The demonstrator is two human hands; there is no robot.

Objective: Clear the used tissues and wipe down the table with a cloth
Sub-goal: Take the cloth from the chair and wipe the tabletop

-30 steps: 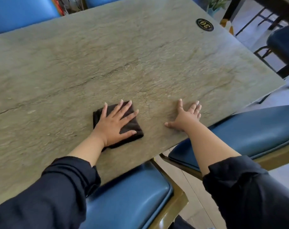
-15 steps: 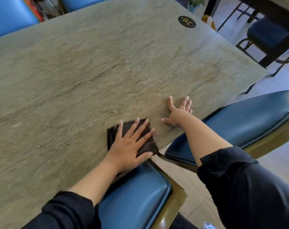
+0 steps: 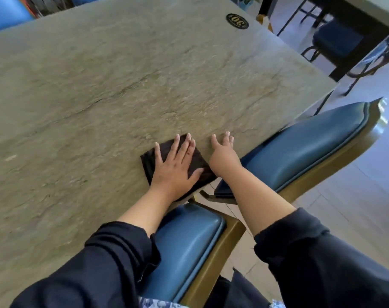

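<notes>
left hand (image 3: 174, 167) pressing flat, fingers straight, on a folded dark brown cloth (image 3: 194, 162) sitting at the near edge of the greenish stone-look table (image 3: 100, 96), right hand (image 3: 223, 153) lying relaxed and grasping nothing just beside it

table (image 3: 100, 96) surface open left and ahead; right hand (image 3: 223, 156) just beside cloth (image 3: 198, 163) blocks rightward path.
</notes>
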